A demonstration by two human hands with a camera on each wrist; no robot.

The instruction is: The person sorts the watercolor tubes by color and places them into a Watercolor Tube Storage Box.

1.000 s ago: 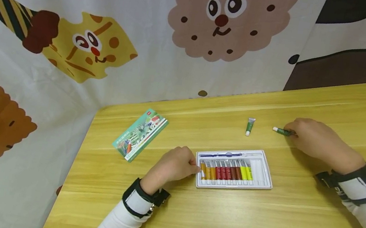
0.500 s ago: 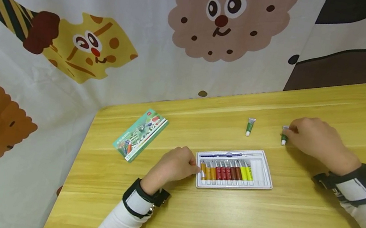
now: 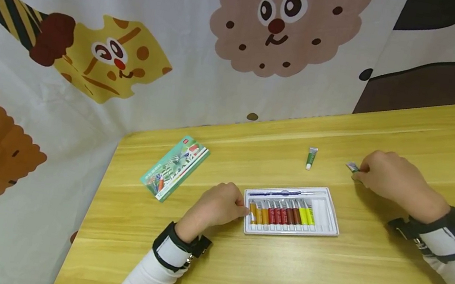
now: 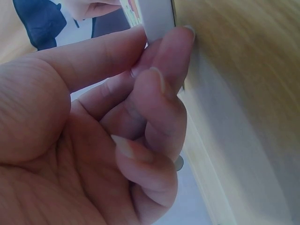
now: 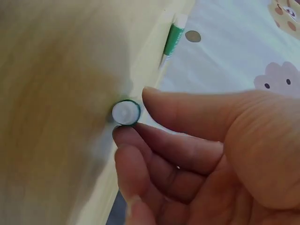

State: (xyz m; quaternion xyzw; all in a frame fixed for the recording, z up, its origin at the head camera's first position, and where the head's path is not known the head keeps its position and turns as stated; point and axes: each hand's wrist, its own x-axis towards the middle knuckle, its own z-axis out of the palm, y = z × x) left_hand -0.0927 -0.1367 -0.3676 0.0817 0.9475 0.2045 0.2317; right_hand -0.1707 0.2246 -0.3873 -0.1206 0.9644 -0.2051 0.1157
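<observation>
My left hand [image 3: 218,204] pinches the left edge of a white plastic paint tray [image 3: 290,235], thumb on top and fingers at its side; the left wrist view shows the tray's edge [image 4: 158,21] at the fingertips. In the tray lie a blue paintbrush [image 3: 275,193] and a row of orange, red, brown and yellow paint tubes [image 3: 280,215]. My right hand [image 3: 394,179] holds a small green paint tube [image 3: 352,167] between thumb and fingertips, its silver end pointing left and away. Its white cap [image 5: 125,112] faces the right wrist camera.
A second green paint tube [image 3: 311,158] lies on the wooden table [image 3: 277,282] behind the tray. The teal paint box [image 3: 175,168] lies to the left. A curtain with cartoon biscuits [image 3: 288,33] hangs along the table's far edge.
The green tube has turned in my right fingers: its cap pointed left, then toward me, and now the fingers hide it in the head view. My left hand and the tray stay put.
</observation>
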